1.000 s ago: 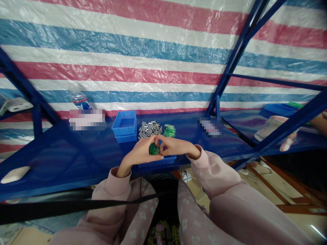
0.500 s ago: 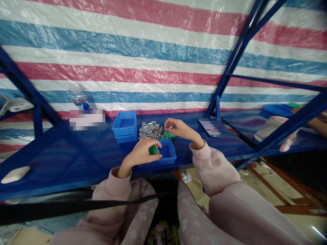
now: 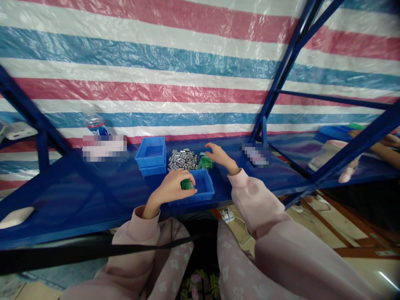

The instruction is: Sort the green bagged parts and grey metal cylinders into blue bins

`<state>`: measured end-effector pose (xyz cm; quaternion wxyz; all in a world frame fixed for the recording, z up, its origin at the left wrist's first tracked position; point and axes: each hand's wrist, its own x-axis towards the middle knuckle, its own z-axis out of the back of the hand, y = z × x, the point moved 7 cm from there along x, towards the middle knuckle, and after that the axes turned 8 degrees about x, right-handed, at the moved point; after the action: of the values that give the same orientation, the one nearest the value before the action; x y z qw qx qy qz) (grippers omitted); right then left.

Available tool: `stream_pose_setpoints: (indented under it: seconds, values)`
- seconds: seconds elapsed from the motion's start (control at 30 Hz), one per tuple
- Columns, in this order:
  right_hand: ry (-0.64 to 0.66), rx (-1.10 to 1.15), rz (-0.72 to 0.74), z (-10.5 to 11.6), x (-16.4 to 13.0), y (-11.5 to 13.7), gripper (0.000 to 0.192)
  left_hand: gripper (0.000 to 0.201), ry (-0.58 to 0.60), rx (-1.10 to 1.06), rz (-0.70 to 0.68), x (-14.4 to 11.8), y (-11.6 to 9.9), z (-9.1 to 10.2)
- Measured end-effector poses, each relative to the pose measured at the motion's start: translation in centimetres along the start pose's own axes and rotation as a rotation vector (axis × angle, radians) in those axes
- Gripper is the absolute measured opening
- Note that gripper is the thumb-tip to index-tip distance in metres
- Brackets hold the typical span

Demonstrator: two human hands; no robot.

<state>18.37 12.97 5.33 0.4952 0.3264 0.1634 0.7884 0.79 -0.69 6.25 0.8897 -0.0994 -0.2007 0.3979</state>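
My left hand point(image 3: 170, 187) is curled round a bunch of green pieces point(image 3: 186, 184) above the left part of a blue plastic bin point(image 3: 204, 183). What those pieces are is too small to tell. Behind the bin lies a pile of similar translucent green pieces point(image 3: 205, 161). Just right of that pile and at its back edge, my right hand point(image 3: 220, 156) hovers with fingers spread and no object visible in them. A heap of small silvery metal cylinders point(image 3: 181, 158) touches the green pile on its left.
Two stacked blue bins point(image 3: 151, 160) stand left of the heap. A bottle point(image 3: 97, 125) and a blurred pale item point(image 3: 104, 148) are at the back left, a white object point(image 3: 16, 217) at front left. Right are a phone point(image 3: 255, 155), a blue frame post point(image 3: 278, 83) and another person's arm point(image 3: 384, 146).
My right hand has spread its fingers, which were bent together over the green pile, and uncovered more of that pile. My left hand keeps its hold, almost still.
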Motion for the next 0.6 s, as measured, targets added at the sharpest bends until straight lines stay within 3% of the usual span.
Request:
stream_pose_setpoints:
  seconds: [0.17, 0.3, 0.43, 0.6]
  values:
    - [0.144, -0.011, -0.004, -1.4, 0.2, -0.4, 0.022, 0.019, 0.005, 0.005, -0.004, 0.0, 0.1, -0.1]
    - [0.233, -0.029, -0.045, -2.4, 0.2, -1.1, 0.026, 0.019, 0.003, 0.006, -0.004, 0.0, 0.0, -0.1]
    - [0.24, -0.067, -0.101, -2.6, 0.3, -1.8, 0.035, 0.019, 0.012, 0.012, 0.003, 0.0, -0.1, -0.1]
    - [0.201, -0.085, -0.11, -2.4, 0.4, -2.5, 0.033, 0.018, 0.018, 0.007, 0.005, -0.1, -0.2, 0.0]
